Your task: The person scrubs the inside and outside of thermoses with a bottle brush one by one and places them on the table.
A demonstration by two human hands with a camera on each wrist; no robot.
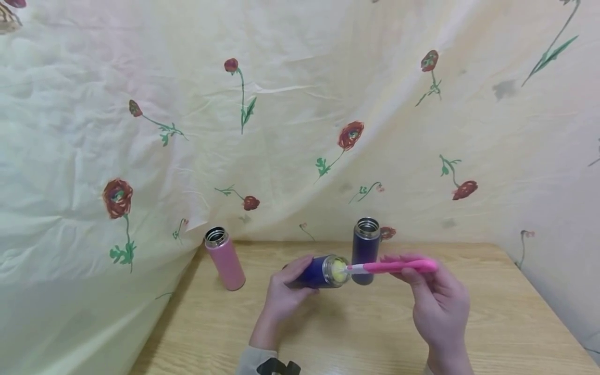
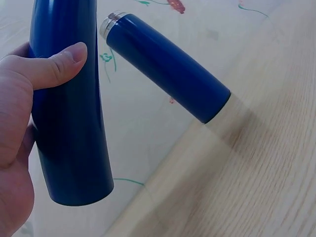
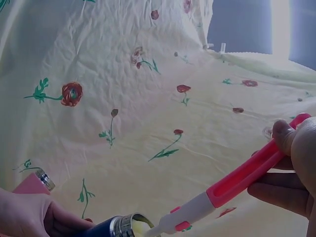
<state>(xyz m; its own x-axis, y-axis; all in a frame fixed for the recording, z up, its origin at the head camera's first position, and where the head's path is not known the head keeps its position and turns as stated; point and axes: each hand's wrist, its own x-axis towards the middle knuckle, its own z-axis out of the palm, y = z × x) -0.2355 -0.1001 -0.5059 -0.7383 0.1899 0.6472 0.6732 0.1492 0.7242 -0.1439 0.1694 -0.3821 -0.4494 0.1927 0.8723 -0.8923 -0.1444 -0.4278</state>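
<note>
My left hand (image 1: 286, 291) grips a dark blue bottle (image 2: 74, 148), tilted on its side with its open metal mouth toward the right. In the left wrist view the thumb lies across the bottle's wall. The right hand (image 1: 440, 302) holds a bottle brush by its pink handle (image 3: 247, 173), which has a white neck (image 3: 192, 212). At the brush's end, a yellow sponge head (image 1: 338, 270) sits in the bottle's mouth, its far part hidden inside.
A second dark blue bottle (image 1: 365, 252), uncapped, stands upright just behind the held one. To the left stands an open pink bottle (image 1: 227, 265). Both rest on a wooden table (image 1: 375, 333), with a flowered cloth (image 1: 290, 104) hanging behind and at the sides.
</note>
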